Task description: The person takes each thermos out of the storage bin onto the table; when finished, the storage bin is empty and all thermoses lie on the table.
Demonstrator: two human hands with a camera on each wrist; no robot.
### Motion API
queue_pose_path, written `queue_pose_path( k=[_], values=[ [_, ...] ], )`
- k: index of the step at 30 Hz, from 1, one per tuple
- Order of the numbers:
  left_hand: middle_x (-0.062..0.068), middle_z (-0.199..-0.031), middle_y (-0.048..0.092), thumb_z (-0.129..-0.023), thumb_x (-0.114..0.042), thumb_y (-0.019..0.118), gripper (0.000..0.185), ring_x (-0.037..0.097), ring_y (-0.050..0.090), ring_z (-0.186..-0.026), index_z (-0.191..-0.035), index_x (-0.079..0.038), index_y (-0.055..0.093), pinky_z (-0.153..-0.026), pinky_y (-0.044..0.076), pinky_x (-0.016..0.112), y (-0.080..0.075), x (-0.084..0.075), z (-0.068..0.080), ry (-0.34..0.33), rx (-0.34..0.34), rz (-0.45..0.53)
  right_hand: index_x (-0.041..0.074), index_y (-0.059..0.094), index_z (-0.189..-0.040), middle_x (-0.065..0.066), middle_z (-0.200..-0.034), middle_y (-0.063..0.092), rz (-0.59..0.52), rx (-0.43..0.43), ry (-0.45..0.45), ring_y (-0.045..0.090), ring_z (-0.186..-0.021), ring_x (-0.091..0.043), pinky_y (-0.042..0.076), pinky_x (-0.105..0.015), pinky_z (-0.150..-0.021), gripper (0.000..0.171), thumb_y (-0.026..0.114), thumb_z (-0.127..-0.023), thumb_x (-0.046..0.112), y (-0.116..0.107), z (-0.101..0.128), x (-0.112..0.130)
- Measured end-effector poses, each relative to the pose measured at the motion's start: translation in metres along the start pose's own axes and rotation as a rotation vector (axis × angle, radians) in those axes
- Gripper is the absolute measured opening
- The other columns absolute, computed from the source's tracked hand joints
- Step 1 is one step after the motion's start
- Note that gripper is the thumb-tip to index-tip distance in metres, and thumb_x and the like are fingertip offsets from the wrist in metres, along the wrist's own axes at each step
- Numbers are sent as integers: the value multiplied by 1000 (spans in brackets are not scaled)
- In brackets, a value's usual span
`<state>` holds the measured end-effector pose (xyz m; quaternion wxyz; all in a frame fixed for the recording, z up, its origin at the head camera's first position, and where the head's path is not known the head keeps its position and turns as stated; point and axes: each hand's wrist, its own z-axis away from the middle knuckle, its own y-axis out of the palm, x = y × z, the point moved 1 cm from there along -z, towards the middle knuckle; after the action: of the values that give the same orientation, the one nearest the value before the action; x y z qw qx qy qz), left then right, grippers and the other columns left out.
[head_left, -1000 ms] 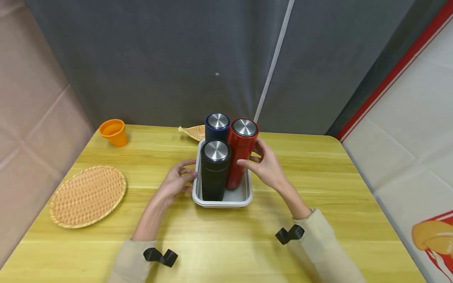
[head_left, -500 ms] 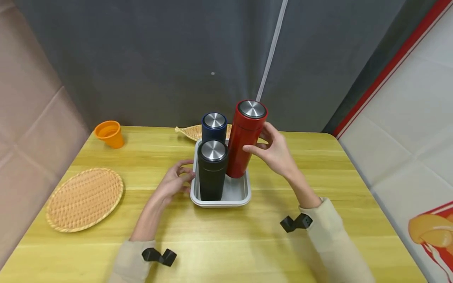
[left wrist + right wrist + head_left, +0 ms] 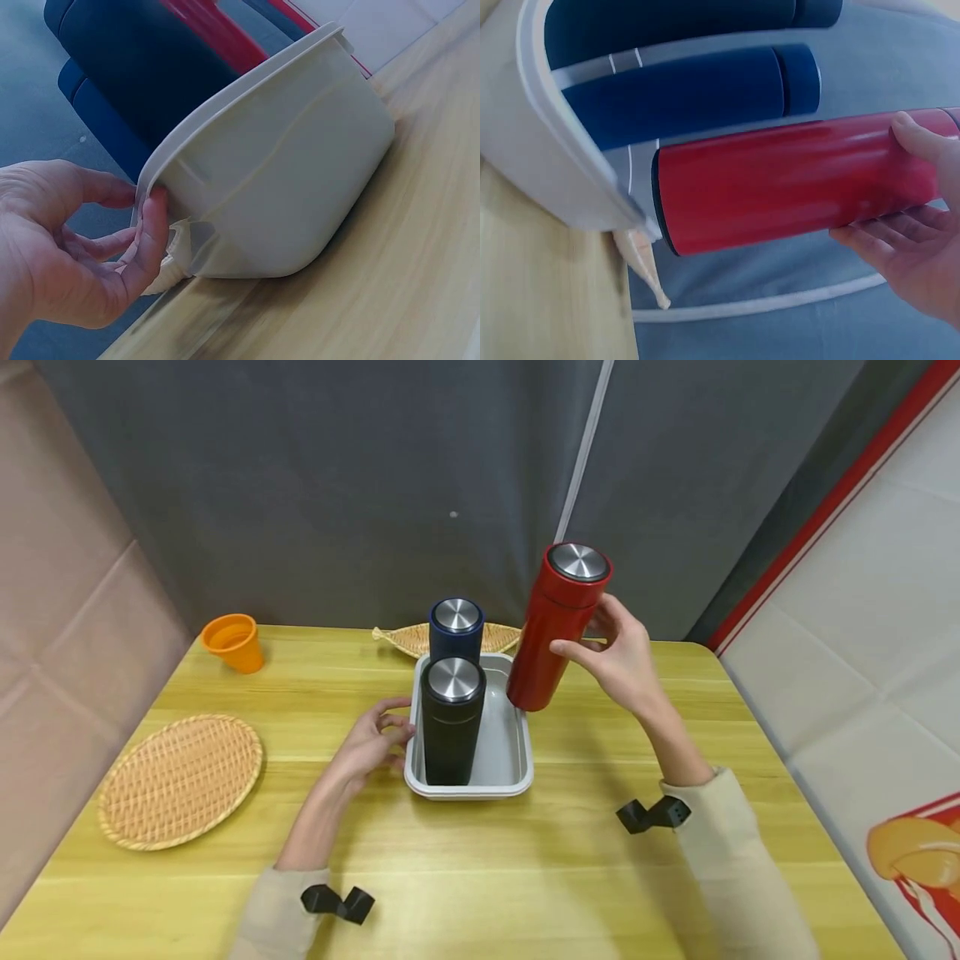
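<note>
My right hand (image 3: 618,656) grips a red thermos flask (image 3: 558,627) around its side. The flask leans, and its base overlaps the right rim of the white plastic bin (image 3: 517,781) in the head view. In the right wrist view its dark base (image 3: 662,204) is right at the bin's edge. Fingers of my left hand (image 3: 375,739) pinch the bin's left rim, which shows closely in the left wrist view (image 3: 142,195). Inside the bin a black flask (image 3: 452,735) stands in front, and a blue flask (image 3: 456,631) stands behind it, partly hidden.
A woven boat-shaped basket (image 3: 405,639) lies behind the bin, partly covered by the flasks. To the left are an oval woven mat (image 3: 183,781) and a tilted orange cup (image 3: 234,643). A grey curtain (image 3: 337,502) hangs behind the wooden table (image 3: 465,868).
My right hand has lifted the red flask up out of the bin and moved it rightward, tilting it. The left hand stays at the bin's rim.
</note>
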<state>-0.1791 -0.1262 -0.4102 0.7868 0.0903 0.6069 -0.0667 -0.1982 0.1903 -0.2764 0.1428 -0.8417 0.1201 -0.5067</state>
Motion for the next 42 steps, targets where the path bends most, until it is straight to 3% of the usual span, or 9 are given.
queue_pose_path(
  k=[8,14,20,29,42],
  values=[
    [13,-105,52,-95,1,53,50,20,57,-80,-142,-3,37,-58,55,33,0,0,1,-2,-8,0,5,48,-137,-12,-122,59,31,-9,77,60,-104,-18,54,-24,-84,63,78,-82,11,-14,-2,-31],
    [13,-104,52,-94,1,54,51,19,58,-79,-142,-3,37,-57,55,32,0,0,1,-2,-8,-2,6,44,-139,-10,-129,56,42,-1,160,55,-115,-23,51,-35,-94,67,78,-82,18,-16,1,-59],
    [13,-104,53,-94,2,54,51,19,58,-78,-142,-3,37,-57,55,32,0,0,2,-3,-11,-2,2,42,-139,-15,-132,54,10,-10,193,53,-118,-28,48,-40,-98,69,78,-82,12,-7,2,-80],
    [12,-105,52,-94,2,54,52,18,58,-77,-142,-4,37,-55,54,31,0,3,1,0,-13,3,-3,38,-140,-19,-132,52,-44,-21,245,52,-119,-31,45,-42,-101,70,77,-82,7,6,-1,-89],
    [13,-106,52,-93,2,53,52,18,59,-76,-142,-4,37,-56,55,32,2,3,3,8,-10,-9,-5,38,-139,-21,-132,51,-53,-38,266,51,-119,-32,44,-42,-102,68,75,-83,4,10,-4,-97]
  ],
)
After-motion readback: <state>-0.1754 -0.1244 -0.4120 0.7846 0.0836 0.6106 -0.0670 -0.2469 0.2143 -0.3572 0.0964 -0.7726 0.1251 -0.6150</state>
